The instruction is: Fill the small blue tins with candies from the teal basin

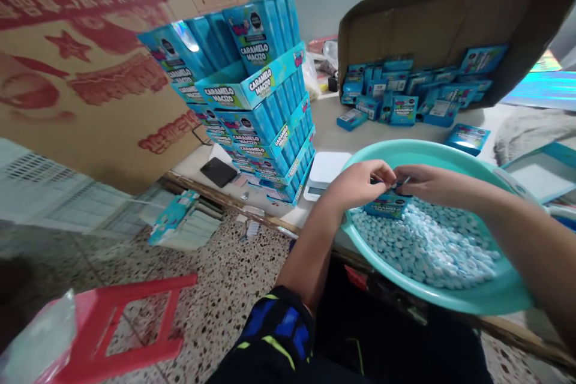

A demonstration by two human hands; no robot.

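Note:
A turquoise basin point(405, 288) holds a heap of small pale-blue and white candies point(441, 246). Over its left part, a blue candy box point(387, 206) marked "Caramelo" rests against the candies. My left hand point(366, 180) has its fingers closed at the box's upper edge. From the other side, my right hand point(420, 183) pinches the same top edge, fingertips close to the left ones. The fingers cover much of the box's top, so its flaps are hard to make out.
Stacked trays of blue candy boxes point(256, 132) rise left of a white scale point(328, 168). A tipped carton point(427, 30) with several boxes stands behind the basin. A black phone point(218, 171) lies near the table edge. A red stool point(117, 318) is on the floor.

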